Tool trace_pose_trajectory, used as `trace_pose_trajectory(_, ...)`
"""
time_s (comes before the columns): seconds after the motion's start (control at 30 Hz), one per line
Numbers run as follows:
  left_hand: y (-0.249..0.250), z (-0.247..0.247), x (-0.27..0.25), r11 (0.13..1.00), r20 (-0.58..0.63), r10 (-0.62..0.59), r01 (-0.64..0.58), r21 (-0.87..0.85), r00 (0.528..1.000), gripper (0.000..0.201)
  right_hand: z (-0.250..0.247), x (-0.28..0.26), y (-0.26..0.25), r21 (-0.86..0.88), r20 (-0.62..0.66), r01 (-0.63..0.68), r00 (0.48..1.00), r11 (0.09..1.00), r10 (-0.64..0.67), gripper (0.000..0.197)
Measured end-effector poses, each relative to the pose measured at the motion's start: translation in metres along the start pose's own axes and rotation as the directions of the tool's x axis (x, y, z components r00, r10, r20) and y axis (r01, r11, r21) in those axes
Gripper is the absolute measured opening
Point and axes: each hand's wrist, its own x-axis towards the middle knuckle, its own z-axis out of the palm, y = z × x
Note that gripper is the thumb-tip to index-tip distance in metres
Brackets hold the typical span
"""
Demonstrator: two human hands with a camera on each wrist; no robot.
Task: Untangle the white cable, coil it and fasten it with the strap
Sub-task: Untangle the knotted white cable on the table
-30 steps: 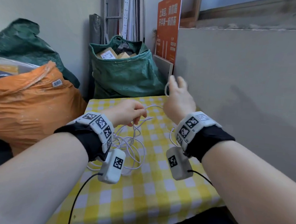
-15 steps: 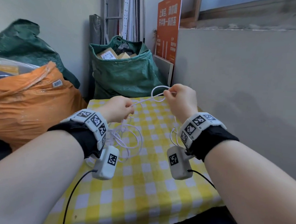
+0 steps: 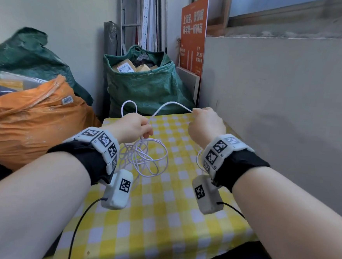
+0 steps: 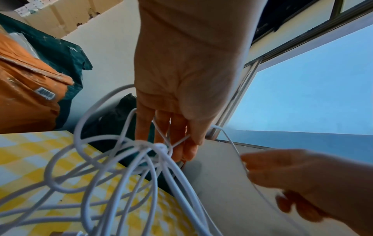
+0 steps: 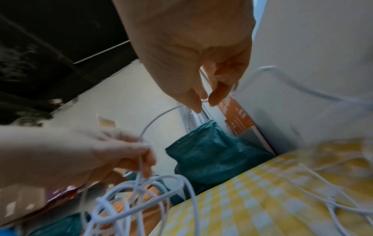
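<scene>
Green sack (image 3: 146,89) (boxes inside), orange bag (image 3: 31,119).

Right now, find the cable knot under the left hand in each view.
Head: hidden; the cable hangs in loops below the left hand.
Left wrist: centre, the knot at the fingers.
Right wrist: lower left, blurred; no knot discernible.
Shared landmark: yellow checked cloth.

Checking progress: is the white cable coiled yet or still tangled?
Still tangled: white cable hangs in crossed, uneven loops from the left hand.
</scene>
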Motion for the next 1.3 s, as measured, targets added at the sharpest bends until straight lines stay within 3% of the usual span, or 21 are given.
trace_pose_trajectory(0.07, 0.008, 0.002, 0.000, 0.999, 0.041, 0.036, -0.036, 0.011, 0.999, 0.029, 0.007, -0.001, -0.012, -0.009, 0.004, 0.129, 0.992, 0.992, -0.129, 0.044)
trace_pose_trajectory(0.17, 0.018, 0.005, -0.001, 0.997, 0.079, 0.082, -0.082, -0.005, 0.994, 0.028, 0.014, -0.001, -0.026, 0.087, 0.045, 0.361, 0.930, 0.928, -0.366, 0.050)
trace_pose_trajectory(0.27, 0.021, 0.005, -0.001, 0.996, 0.059, 0.090, -0.091, 0.007, 0.994, 0.032, 0.021, 0.000, -0.030, 0.117, 0.121, 0.416, 0.895, 0.902, -0.429, 0.027)
trace_pose_trajectory(0.3, 0.019, 0.004, -0.002, 0.994, 0.048, 0.091, -0.093, 0.057, 0.995, 0.030, 0.022, -0.001, -0.029, 0.102, 0.144, 0.404, 0.898, 0.909, -0.415, 0.022)
trace_pose_trajectory(0.37, 0.014, 0.003, -0.004, 0.977, 0.037, 0.091, -0.097, 0.188, 0.995, 0.021, 0.022, 0.000, -0.023, 0.141, 0.105, 0.376, 0.914, 0.916, -0.392, 0.032)
trace_pose_trajectory(0.47, -0.003, 0.001, -0.007, 0.944, 0.053, 0.045, -0.059, 0.323, 0.998, 0.018, 0.013, 0.006, -0.012, 0.323, -0.094, 0.278, 0.961, 0.905, -0.261, 0.037)
trace_pose_trajectory(0.57, -0.019, 0.001, -0.006, 0.940, 0.018, -0.021, 0.013, 0.342, 1.000, 0.016, 0.006, 0.014, -0.001, 0.381, -0.177, 0.138, 0.981, 0.914, -0.074, 0.030)
trace_pose_trajectory(0.67, -0.027, -0.002, -0.009, 0.948, -0.062, -0.072, 0.087, 0.306, 0.996, 0.016, 0.006, 0.017, 0.007, 0.371, -0.234, 0.024, 0.970, 0.928, 0.069, 0.029)
trace_pose_trajectory(0.77, -0.028, -0.004, -0.011, 0.965, -0.170, -0.079, 0.119, 0.234, 0.982, 0.019, 0.007, 0.016, 0.014, 0.372, -0.185, -0.094, 0.967, 0.924, 0.173, 0.029)
trace_pose_trajectory(0.9, -0.031, 0.002, -0.008, 0.990, -0.209, -0.089, 0.110, 0.091, 0.974, 0.012, 0.007, 0.012, 0.016, 0.234, -0.035, -0.222, 0.971, 0.947, 0.236, 0.024)
trace_pose_trajectory(1.0, -0.022, 0.005, -0.007, 0.998, -0.211, -0.061, 0.059, -0.016, 0.976, 0.011, 0.012, 0.006, 0.006, 0.134, 0.065, -0.090, 0.995, 0.987, 0.082, 0.035)
trace_pose_trajectory(1.13, -0.002, 0.010, -0.004, 0.999, -0.183, 0.050, -0.047, 0.018, 0.982, 0.013, 0.021, -0.006, -0.018, 0.308, 0.092, 0.164, 0.975, 0.937, -0.201, 0.029)
trace_pose_trajectory(1.23, 0.005, 0.010, -0.006, 0.996, -0.160, 0.067, -0.076, -0.051, 0.985, 0.005, 0.025, -0.007, -0.025, 0.338, 0.092, 0.235, 0.955, 0.912, -0.280, 0.021)
trace_pose_trajectory(1.3, 0.007, 0.007, -0.011, 0.966, -0.147, 0.032, -0.068, -0.249, 0.989, 0.008, 0.027, -0.003, -0.022, 0.317, 0.076, 0.234, 0.960, 0.919, -0.271, 0.020)
